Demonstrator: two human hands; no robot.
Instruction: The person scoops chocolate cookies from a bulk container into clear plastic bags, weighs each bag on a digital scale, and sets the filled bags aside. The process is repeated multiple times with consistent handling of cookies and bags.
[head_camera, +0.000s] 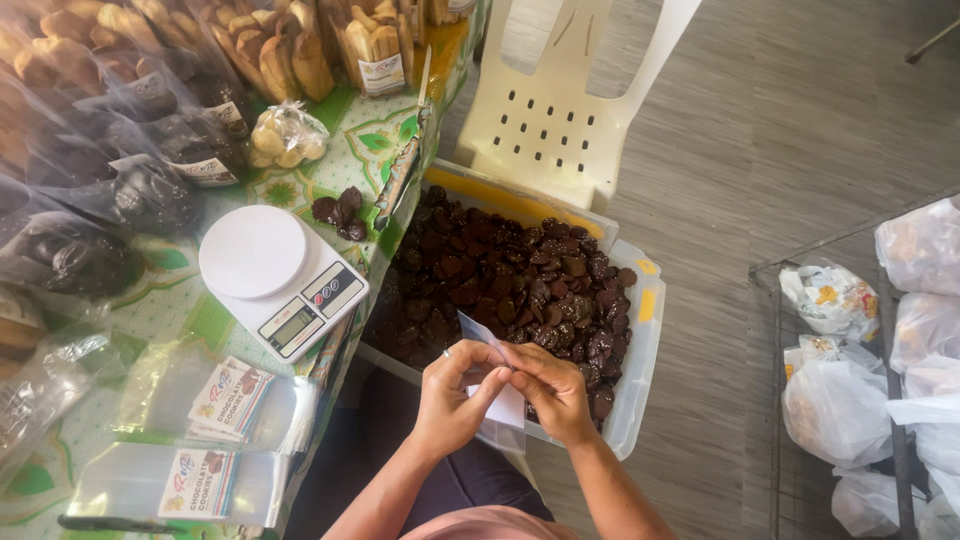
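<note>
Both of our hands meet over the near edge of a clear plastic tub (640, 350) full of dark chocolate cookies (510, 280), and together they pinch a small clear plastic bag (495, 385) with a white panel. Our left hand (455, 390) curls around the bag's left side, thumb and fingers closed on it, while our right hand (555, 390) grips the top edge from the right, fingers bent and closed on the film. The bag hangs upright between them, just above the cookies at the tub's near edge. To our left, the worktop (190, 310) wears a green patterned cloth and carries a white digital kitchen scale (280, 280), its round platter bare. Just beyond the scale lie a few loose chocolate cookies (340, 213) and a small bag of pale round cookies (288, 135). Flat, unfilled clear bags with printed labels (200, 480) lie near us on the cloth. Filled packets of dark and golden biscuits (150, 90) crowd the far side of the worktop. A cream plastic chair (560, 110) stands behind the tub, and a wire rack with knotted white plastic bags (860, 400) sits well apart on the right.
</note>
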